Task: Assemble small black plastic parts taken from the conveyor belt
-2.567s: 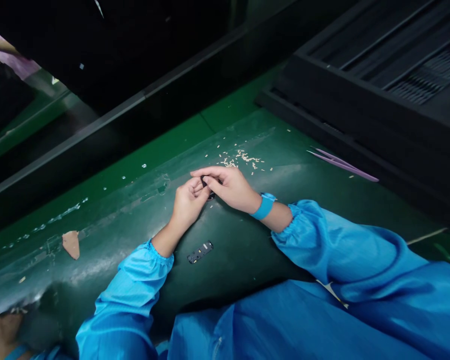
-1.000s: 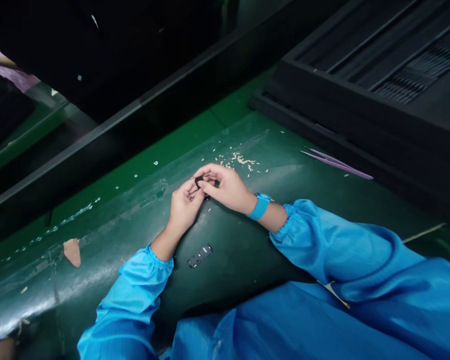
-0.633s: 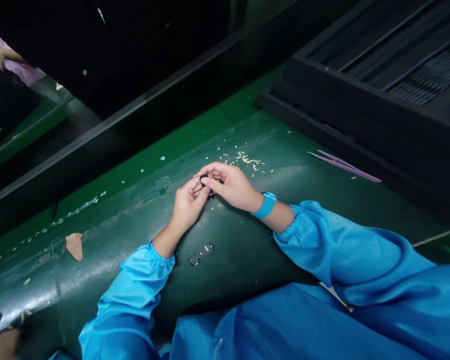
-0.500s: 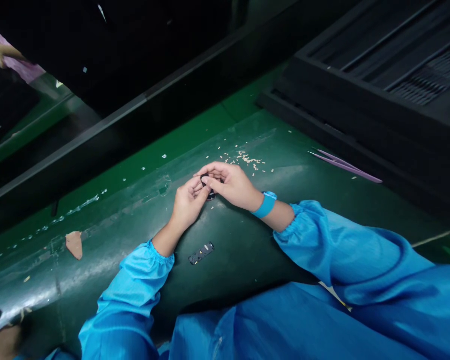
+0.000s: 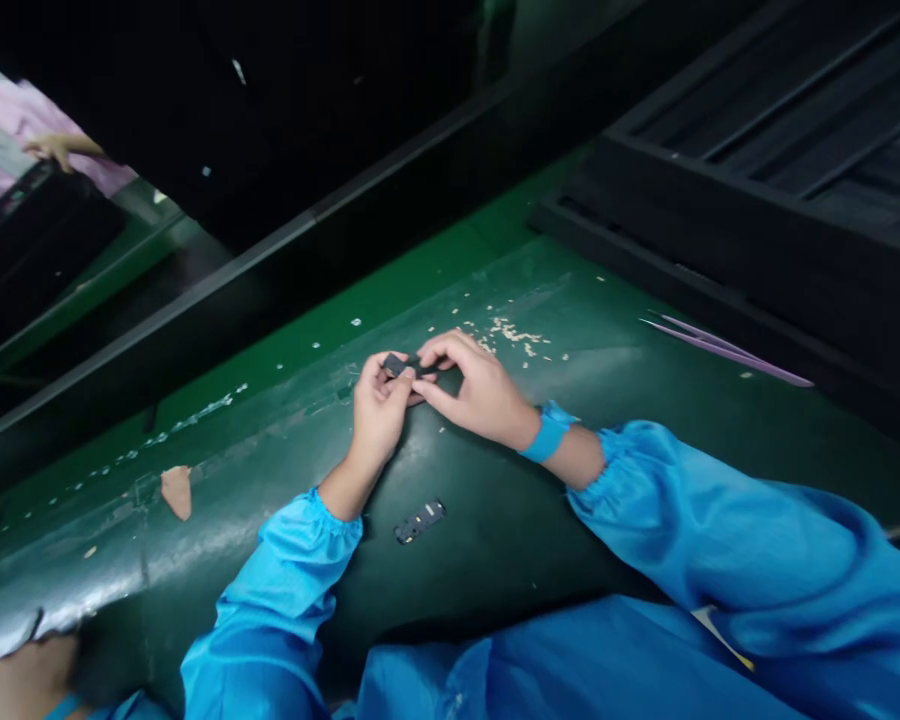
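Between thumb and fingers, my left hand [image 5: 377, 412] grips a small flat black part [image 5: 394, 365], now held with its dark face showing. My right hand [image 5: 484, 392], wearing a blue wristband [image 5: 547, 434], has its thumb and forefinger closed at the right end of that part. Its fingers partly hide that end, so the part's full shape cannot be made out. Nearer my body, a similar black slim part [image 5: 420, 521] with small light patches lies on the green mat. Many tiny pale pieces [image 5: 516, 335] are scattered just beyond my right hand.
Pink tweezers [image 5: 735, 352] lie to the right, beside a large black tray [image 5: 690, 230]. A brown scrap [image 5: 177, 492] rests on the green mat [image 5: 285, 450] at left. A long dark ledge [image 5: 307, 222] runs behind. A co-worker's hand [image 5: 52, 150] shows at upper left.
My hands have turned the black part and drawn slightly apart, so more of it shows. The whole view has shifted, moving the scene a little right and down.
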`<state>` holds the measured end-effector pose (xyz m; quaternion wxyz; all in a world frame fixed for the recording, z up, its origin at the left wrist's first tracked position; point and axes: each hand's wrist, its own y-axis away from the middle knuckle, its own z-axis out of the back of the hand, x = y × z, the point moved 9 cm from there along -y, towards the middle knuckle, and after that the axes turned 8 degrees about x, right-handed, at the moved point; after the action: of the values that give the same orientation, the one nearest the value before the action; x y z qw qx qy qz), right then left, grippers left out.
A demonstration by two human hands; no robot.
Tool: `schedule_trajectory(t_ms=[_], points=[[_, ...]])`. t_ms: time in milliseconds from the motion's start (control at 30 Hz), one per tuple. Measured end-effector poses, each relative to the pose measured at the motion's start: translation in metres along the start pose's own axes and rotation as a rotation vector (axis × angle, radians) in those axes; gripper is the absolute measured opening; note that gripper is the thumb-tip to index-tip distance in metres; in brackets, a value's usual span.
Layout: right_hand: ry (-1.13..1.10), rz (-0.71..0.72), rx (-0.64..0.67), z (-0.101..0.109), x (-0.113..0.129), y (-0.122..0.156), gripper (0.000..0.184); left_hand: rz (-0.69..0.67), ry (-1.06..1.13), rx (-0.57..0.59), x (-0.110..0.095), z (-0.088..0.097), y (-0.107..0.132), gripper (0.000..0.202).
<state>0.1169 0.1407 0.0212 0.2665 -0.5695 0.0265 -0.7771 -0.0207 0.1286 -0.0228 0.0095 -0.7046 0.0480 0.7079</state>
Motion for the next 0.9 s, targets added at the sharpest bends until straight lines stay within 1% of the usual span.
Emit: schedule_trajectory(t_ms=[33,100,167,200,233,267,300,333,367,400,433,467,500,533,567,667,700,767,833,900], points=[[0.106,0.060,0.014,-0.001,0.008,0.002,0.008,-0.005,-0.016,-0.018,-0.001,0.002,0.001,0.032],[0.248,0.148,0.047,-0.004,0.016,0.006,0.005,-0.016,-0.076,0.019,-0.007,0.001,0.000,0.030],[0.322,0.160,0.053,-0.005,0.015,0.008,0.010,-0.035,-0.215,0.104,-0.015,0.002,-0.006,0.029],[0.352,0.146,0.047,-0.005,0.012,0.008,0.010,-0.072,-0.334,0.120,-0.023,0.009,-0.012,0.031],[0.376,0.130,0.041,-0.005,0.009,0.008,0.008,-0.129,-0.485,0.096,-0.033,0.021,-0.019,0.034],[0.393,0.121,0.038,-0.005,0.007,0.008,0.007,-0.189,-0.658,0.037,-0.044,0.039,-0.027,0.035],[0.403,0.125,0.041,-0.006,0.007,0.008,0.008,-0.242,-0.828,-0.073,-0.055,0.063,-0.034,0.039],[0.405,0.145,0.058,-0.009,0.009,0.008,0.010,-0.238,-0.970,-0.185,-0.062,0.090,-0.042,0.046],[0.402,0.180,0.090,-0.013,0.012,0.009,0.012,-0.167,-1.083,-0.271,-0.062,0.117,-0.052,0.051],[0.397,0.225,0.137,-0.019,0.017,0.011,0.013,-0.048,-1.164,-0.322,-0.058,0.144,-0.060,0.054],[0.395,0.274,0.197,-0.026,0.023,0.013,0.013,0.077,-1.214,-0.327,-0.049,0.166,-0.067,0.055],[0.400,0.323,0.262,-0.032,0.030,0.018,0.014,0.165,-1.245,-0.308,-0.042,0.181,-0.072,0.055],[0.415,0.372,0.332,-0.039,0.038,0.024,0.015,0.211,-1.262,-0.292,-0.036,0.192,-0.074,0.054],[0.438,0.420,0.407,-0.046,0.045,0.031,0.015,0.217,-1.271,-0.283,-0.033,0.198,-0.074,0.050],[0.468,0.466,0.482,-0.052,0.052,0.039,0.016,0.191,-1.277,-0.293,-0.032,0.200,-0.073,0.045],[0.538,0.555,0.690,-0.067,0.071,0.064,0.016,0.108,-1.278,-0.379,-0.036,0.203,-0.069,0.026],[0.544,0.567,0.747,-0.070,0.076,0.071,0.017,0.100,-1.272,-0.400,-0.036,0.204,-0.069,0.027],[0.540,0.573,0.830,-0.074,0.084,0.082,0.018,0.093,-1.245,-0.416,-0.034,0.207,-0.071,0.040],[0.533,0.575,0.885,-0.080,0.089,0.091,0.016,0.086,-1.213,-0.416,-0.033,0.211,-0.074,0.049],[0.528,0.576,0.919,-0.086,0.091,0.097,0.013,0.071,-1.198,-0.428,-0.033,0.214,-0.075,0.052]])
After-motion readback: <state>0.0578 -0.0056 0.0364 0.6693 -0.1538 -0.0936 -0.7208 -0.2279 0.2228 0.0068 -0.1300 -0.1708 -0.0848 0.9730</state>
